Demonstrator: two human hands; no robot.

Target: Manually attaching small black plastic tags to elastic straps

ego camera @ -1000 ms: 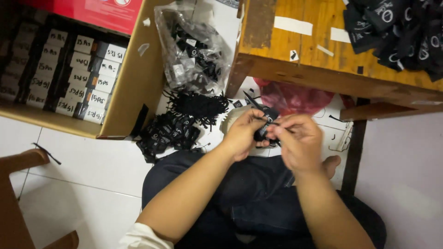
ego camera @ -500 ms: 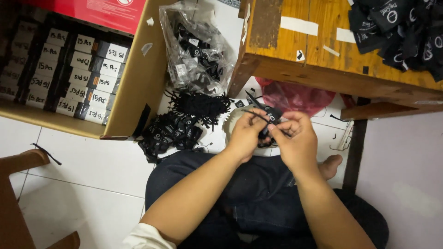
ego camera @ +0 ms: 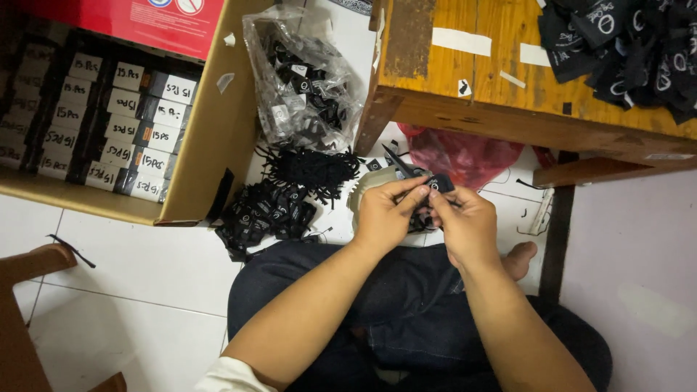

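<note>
My left hand (ego camera: pixel 386 212) and my right hand (ego camera: pixel 468 223) meet over my lap, both pinching a small black fabric tag (ego camera: pixel 438 184) with a pale round mark. Thin black strings hang from it between my fingers. A pair of scissors (ego camera: pixel 398 163) pokes out just above my left fingers; I cannot tell which hand holds it. Below lie my dark-trousered legs (ego camera: pixel 406 297) and a bare foot (ego camera: pixel 519 259). On the white floor to the left sits a pile of black tags with strings (ego camera: pixel 272 210).
A cardboard box (ego camera: pixel 210 123) of small labelled black packs stands at the left. A clear plastic bag (ego camera: pixel 305 80) of black tags leans beside it. A worn wooden table (ego camera: pixel 494 80) carries more black tags (ego camera: pixel 632 43); a red bag (ego camera: pixel 461 156) lies under it. Wooden furniture (ego camera: pixel 22 290) at lower left.
Both hands have stayed together on the tag, with small finger shifts. The view has drifted slightly, so the hands sit a little further right and higher.
</note>
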